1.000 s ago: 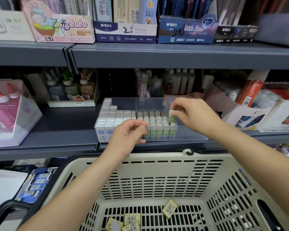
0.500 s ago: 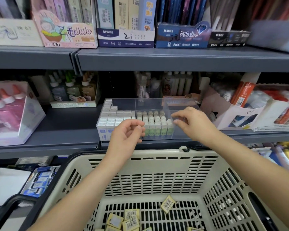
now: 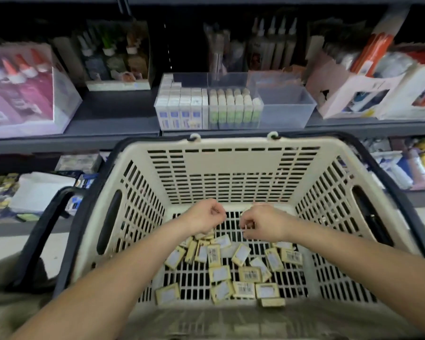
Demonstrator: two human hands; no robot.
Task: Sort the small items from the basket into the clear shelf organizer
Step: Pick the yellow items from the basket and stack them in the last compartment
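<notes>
Both hands have dropped from the clear organizer (image 3: 286, 104), where the right one was setting a stick a moment ago, down into the basket (image 3: 219, 165). The left hand (image 3: 204, 215) hangs over the far end of the basket floor with its fingers curled in. Whether anything sits inside that curl I cannot tell. The right hand (image 3: 264, 223) is just beside it, fingers bent down toward the heap, and the blur hides whether they have closed on anything.

The organizer stands on the shelf (image 3: 108, 128) just beyond the basket's far rim. Toward the basket's left side it is packed with white boxes (image 3: 179, 107), and rows of green-labelled sticks (image 3: 233, 106) stand against them. The sticks stop short of the organizer's end on the basket's right side. I'd judge the job partly done, with two kinds filed and room to spare.

What is left is the yellowish packets (image 3: 249, 274), well over a dozen, strewn over the basket floor from under the hands to the near wall. They are small, flat, wrapped rectangles, most showing a white label or barcode. A few are tipped on edge and overlap below the left hand. I can see none in the organizer yet.
</notes>
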